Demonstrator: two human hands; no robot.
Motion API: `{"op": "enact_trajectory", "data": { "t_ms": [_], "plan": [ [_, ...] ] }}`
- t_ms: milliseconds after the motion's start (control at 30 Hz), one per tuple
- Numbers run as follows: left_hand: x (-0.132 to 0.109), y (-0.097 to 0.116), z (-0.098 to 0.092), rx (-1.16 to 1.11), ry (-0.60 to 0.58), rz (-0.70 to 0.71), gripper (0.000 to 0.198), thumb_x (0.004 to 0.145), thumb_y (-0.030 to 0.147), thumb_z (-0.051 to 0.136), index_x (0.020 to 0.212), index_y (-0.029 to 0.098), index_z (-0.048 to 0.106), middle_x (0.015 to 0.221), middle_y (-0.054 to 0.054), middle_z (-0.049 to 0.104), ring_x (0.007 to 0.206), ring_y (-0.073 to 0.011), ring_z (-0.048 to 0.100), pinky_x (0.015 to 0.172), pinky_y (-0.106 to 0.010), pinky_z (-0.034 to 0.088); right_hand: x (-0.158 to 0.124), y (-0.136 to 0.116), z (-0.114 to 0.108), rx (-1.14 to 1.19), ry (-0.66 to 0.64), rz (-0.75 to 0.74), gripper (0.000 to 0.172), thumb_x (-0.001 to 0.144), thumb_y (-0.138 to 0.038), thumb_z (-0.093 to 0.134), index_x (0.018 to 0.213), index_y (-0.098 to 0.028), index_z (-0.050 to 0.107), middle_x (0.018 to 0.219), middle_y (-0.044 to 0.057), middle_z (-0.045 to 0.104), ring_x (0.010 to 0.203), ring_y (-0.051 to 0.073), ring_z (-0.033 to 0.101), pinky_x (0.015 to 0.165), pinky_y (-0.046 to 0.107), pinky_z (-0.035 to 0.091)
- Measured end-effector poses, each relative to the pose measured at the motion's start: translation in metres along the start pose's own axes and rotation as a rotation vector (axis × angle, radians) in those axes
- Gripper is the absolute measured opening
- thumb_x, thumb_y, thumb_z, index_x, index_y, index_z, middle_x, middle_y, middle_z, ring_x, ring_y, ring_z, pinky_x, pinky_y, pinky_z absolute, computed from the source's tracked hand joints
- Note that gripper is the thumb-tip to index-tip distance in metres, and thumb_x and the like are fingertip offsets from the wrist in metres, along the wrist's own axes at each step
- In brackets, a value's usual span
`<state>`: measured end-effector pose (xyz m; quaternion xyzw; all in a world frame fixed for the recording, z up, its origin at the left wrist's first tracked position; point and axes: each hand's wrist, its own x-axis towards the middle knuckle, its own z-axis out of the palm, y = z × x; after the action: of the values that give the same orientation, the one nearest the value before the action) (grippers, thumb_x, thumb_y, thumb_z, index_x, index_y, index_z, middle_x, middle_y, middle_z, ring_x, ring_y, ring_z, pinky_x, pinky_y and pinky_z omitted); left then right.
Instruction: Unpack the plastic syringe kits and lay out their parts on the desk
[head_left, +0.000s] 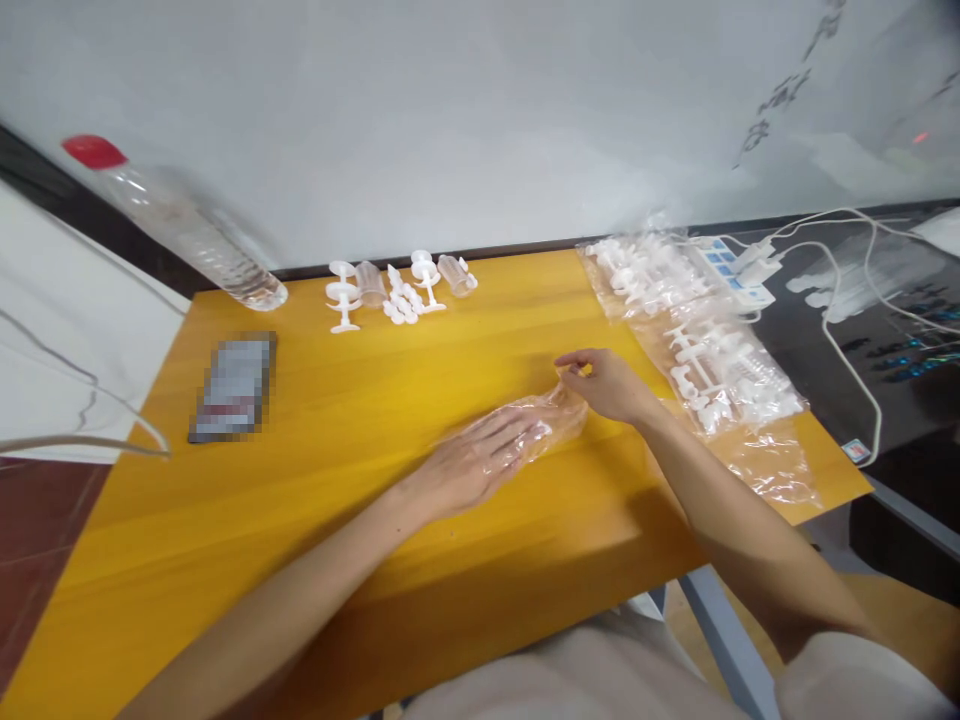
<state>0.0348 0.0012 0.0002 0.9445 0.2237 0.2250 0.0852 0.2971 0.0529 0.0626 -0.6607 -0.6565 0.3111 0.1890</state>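
Observation:
A thin clear plastic bag [559,428] lies crumpled over the middle of the wooden table. My left hand [480,458] reaches into it, fingers stretched out flat and covered by the film. At the bag's far right corner, my right hand [600,382] pinches the film between thumb and fingertips. Along the table's back edge stand small white plastic parts [343,297] and clear plastic cylinders [370,284], away from both hands.
Two clear bags with white plastic parts [645,275] [731,370] lie at the right. Behind them is a power strip [724,265] with white cables. A red-capped bottle [199,235] leans at the back left, near a blurred phone-like object [234,388]. A whiteboard [450,120] borders the table's back.

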Motion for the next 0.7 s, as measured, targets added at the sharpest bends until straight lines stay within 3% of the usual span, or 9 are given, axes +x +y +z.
{"op": "enact_trajectory", "data": {
  "t_ms": [133, 233, 333, 433, 567, 700],
  "plan": [
    [0.008, 0.000, 0.006, -0.117, 0.009, -0.024, 0.048, 0.106, 0.021, 0.055, 0.154, 0.022, 0.051, 0.151, -0.011, 0.063, 0.154, -0.0271, 0.044, 0.124, -0.053, 0.047, -0.002, -0.001, -0.008, 0.016, 0.032, 0.015, 0.036, 0.090, -0.025, 0.061, 0.120, -0.016, 0.079, 0.099, 0.004, 0.075, 0.072, 0.013, 0.061, 0.078, 0.026, 0.049],
    [0.013, 0.003, 0.007, -0.153, -0.002, -0.017, 0.047, 0.106, 0.021, 0.054, 0.153, 0.021, 0.051, 0.158, -0.012, 0.056, 0.157, -0.0277, 0.039, 0.127, -0.055, 0.043, -0.005, -0.001, -0.009, 0.037, 0.036, 0.045, 0.037, 0.089, -0.025, 0.062, 0.121, -0.016, 0.079, 0.095, 0.004, 0.074, 0.069, 0.012, 0.059, 0.077, 0.026, 0.049],
    [0.016, 0.005, 0.007, -0.133, -0.050, 0.027, 0.046, 0.106, 0.021, 0.053, 0.152, 0.020, 0.053, 0.158, -0.012, 0.056, 0.155, -0.0277, 0.043, 0.130, -0.055, 0.038, -0.007, -0.001, -0.004, 0.063, 0.047, 0.052, 0.037, 0.090, -0.027, 0.061, 0.120, -0.015, 0.079, 0.094, 0.003, 0.072, 0.066, 0.011, 0.056, 0.074, 0.025, 0.049],
    [0.012, 0.004, 0.006, -0.116, -0.061, 0.028, 0.039, 0.105, 0.021, 0.055, 0.144, 0.021, 0.061, 0.150, -0.012, 0.063, 0.152, -0.0287, 0.047, 0.126, -0.054, 0.043, -0.010, 0.001, -0.006, 0.079, 0.091, 0.055, 0.038, 0.089, -0.026, 0.061, 0.121, -0.015, 0.079, 0.098, 0.003, 0.072, 0.063, 0.009, 0.053, 0.068, 0.025, 0.047],
    [-0.002, 0.004, 0.004, -0.118, -0.052, 0.014, 0.028, 0.105, 0.022, 0.057, 0.130, 0.023, 0.068, 0.141, -0.009, 0.068, 0.145, -0.0274, 0.054, 0.119, -0.051, 0.051, -0.028, 0.015, -0.033, 0.166, 0.250, 0.095, 0.040, 0.086, -0.033, 0.066, 0.120, -0.017, 0.080, 0.100, 0.005, 0.071, 0.057, 0.007, 0.049, 0.057, 0.024, 0.043],
    [-0.011, 0.004, 0.002, -0.111, -0.039, 0.037, 0.021, 0.104, 0.019, 0.058, 0.122, 0.021, 0.070, 0.135, -0.008, 0.071, 0.138, -0.0262, 0.060, 0.114, -0.047, 0.057, -0.071, 0.041, -0.074, 0.258, 0.432, 0.208, 0.045, 0.084, -0.043, 0.072, 0.122, -0.020, 0.079, 0.088, 0.005, 0.068, 0.051, 0.007, 0.042, 0.047, 0.023, 0.034]
  ]
}}
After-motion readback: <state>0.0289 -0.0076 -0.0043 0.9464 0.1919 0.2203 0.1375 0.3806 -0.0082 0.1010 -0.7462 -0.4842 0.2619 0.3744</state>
